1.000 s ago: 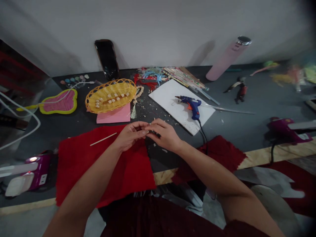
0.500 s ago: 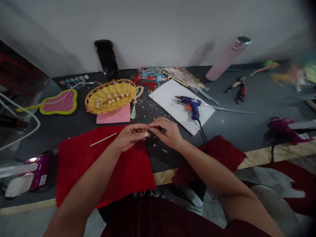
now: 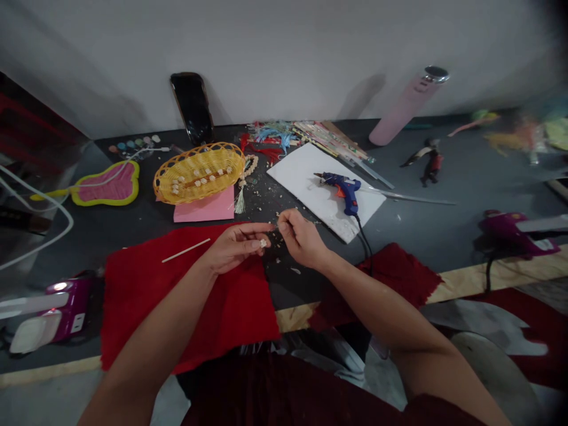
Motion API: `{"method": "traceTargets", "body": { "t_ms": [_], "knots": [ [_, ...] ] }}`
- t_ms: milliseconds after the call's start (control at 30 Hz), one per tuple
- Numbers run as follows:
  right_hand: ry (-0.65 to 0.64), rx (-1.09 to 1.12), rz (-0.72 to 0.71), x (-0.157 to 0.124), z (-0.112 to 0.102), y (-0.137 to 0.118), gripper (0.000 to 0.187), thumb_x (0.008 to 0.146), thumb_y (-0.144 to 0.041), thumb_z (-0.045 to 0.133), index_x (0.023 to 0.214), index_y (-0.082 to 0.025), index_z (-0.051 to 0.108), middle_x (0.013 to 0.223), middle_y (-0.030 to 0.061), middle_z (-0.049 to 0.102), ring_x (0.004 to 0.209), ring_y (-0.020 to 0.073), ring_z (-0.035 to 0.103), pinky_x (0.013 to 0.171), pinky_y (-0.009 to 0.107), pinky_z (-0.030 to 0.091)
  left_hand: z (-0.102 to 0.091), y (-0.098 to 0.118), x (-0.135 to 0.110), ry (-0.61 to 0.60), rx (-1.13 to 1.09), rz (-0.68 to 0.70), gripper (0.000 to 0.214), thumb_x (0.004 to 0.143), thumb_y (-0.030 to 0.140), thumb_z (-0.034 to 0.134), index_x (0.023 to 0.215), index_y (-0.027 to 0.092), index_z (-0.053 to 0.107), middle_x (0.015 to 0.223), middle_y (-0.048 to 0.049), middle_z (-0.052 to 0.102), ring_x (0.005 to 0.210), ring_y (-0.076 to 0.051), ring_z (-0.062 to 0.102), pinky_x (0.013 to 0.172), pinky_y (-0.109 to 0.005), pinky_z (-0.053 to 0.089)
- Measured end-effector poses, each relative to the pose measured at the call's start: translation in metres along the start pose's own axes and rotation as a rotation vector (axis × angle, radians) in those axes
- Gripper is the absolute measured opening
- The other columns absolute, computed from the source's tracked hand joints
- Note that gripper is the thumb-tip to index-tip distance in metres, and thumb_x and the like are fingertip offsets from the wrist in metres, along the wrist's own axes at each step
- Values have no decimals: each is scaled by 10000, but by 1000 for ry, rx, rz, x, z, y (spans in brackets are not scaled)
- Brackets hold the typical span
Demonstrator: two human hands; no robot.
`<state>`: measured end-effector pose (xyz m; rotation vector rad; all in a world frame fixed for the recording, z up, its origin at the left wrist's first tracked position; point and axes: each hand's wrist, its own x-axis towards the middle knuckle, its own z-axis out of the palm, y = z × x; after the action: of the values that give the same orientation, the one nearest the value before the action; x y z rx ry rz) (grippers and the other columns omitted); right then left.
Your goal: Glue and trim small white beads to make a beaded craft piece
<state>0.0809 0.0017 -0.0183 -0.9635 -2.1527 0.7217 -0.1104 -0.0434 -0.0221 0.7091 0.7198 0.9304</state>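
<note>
My left hand (image 3: 233, 245) is over the red cloth (image 3: 208, 302), palm turned up. Between its thumb and fingers sits a small cream flower-shaped piece (image 3: 263, 243), while the index finger points out to the right. Just right of that fingertip, my right hand (image 3: 302, 236) is closed in a pinch; whatever it may hold is too small to make out. A thin pale stick (image 3: 185, 251) lies on the cloth, left of my left hand. Several similar cream pieces rest in the yellow woven basket (image 3: 199, 173) behind my left hand.
A blue glue gun (image 3: 344, 188) lies on a white board (image 3: 302, 165), its cord running toward me. Behind are tassels and sticks (image 3: 328, 139). A pink bottle (image 3: 408, 109) and a phone (image 3: 193, 106) stand by the wall. Purple devices (image 3: 75, 307) sit at both sides.
My right hand has drawn away from the left fingertips, a little to the right, and its fingers have curled in. The left hand stays in place with the cream piece.
</note>
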Motion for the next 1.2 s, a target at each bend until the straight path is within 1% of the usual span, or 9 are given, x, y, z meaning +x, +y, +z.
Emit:
{"method": "traceTargets", "body": {
  "t_ms": [200, 400, 533, 667, 767, 867, 967, 1067, 1200],
  "knots": [
    [42, 151, 41, 0, -3, -1, 248, 936, -250, 325, 721, -199, 437, 602, -18, 459, 530, 106, 441, 533, 240, 356, 0, 1, 1, 17, -17, 52, 420, 697, 153, 686, 1109, 172, 609, 827, -43, 635, 634, -85, 556, 667, -254, 444],
    [144, 161, -12, 3, 2, 2, 94, 863, -232, 514, 898, -191, 591, 814, 22, 629, 714, 121, 570, 644, 241, 443, -1, 2, 0, -9, 9, 33, 407, 702, 158, 684, 1102, 167, 611, 845, -44, 628, 648, -93, 569, 676, -257, 448],
    [104, 152, -101, 4, 2, 4, 104, 862, -203, 517, 909, -212, 609, 859, 23, 642, 800, 131, 594, 728, 259, 465, -2, 1, 1, -16, 16, 18, 395, 696, 146, 686, 1086, 145, 624, 857, -58, 634, 671, -101, 570, 673, -249, 448],
    [47, 55, -155, 4, 0, 3, 124, 877, -169, 446, 863, -200, 566, 839, 38, 599, 800, 144, 568, 721, 264, 453, -2, 0, 0, -49, 4, 14, 421, 703, 147, 680, 1118, 125, 613, 845, -71, 635, 715, -116, 568, 697, -258, 447],
    [-31, -64, -124, 4, 0, 3, 120, 880, -170, 395, 825, -194, 499, 790, 44, 554, 737, 154, 533, 660, 267, 425, -1, -1, -1, -75, 6, -6, 431, 705, 159, 680, 1130, 130, 610, 847, -71, 634, 714, -114, 568, 696, -258, 445],
    [-71, -95, -53, 3, 0, 3, 108, 895, -196, 358, 840, -190, 451, 766, 37, 521, 646, 142, 497, 596, 259, 386, 0, -1, -1, -65, 11, 1, 428, 701, 174, 686, 1122, 141, 618, 836, -63, 635, 717, -112, 572, 694, -254, 444],
    [-44, -20, 30, 3, -2, 1, 155, 919, -212, 314, 829, -188, 438, 690, 9, 495, 559, 118, 460, 553, 244, 354, 0, 0, -1, -46, -7, 33, 441, 691, 174, 692, 1125, 148, 616, 826, -54, 633, 683, -101, 562, 703, -265, 444],
    [-13, 54, 53, 3, -4, 0, 229, 926, -229, 304, 751, -188, 446, 615, -12, 471, 525, 103, 445, 539, 235, 346, 0, 0, 0, -41, -19, 44, 448, 690, 166, 688, 1130, 143, 611, 824, -51, 628, 664, -97, 553, 712, -278, 444],
    [45, 86, 51, 3, -1, 1, 156, 892, -262, 439, 811, -179, 544, 697, 5, 564, 600, 104, 516, 575, 229, 391, -1, 0, -1, -31, -31, 43, 434, 684, 172, 692, 1111, 134, 622, 822, -59, 631, 672, -106, 561, 703, -279, 444]
  ]
}}
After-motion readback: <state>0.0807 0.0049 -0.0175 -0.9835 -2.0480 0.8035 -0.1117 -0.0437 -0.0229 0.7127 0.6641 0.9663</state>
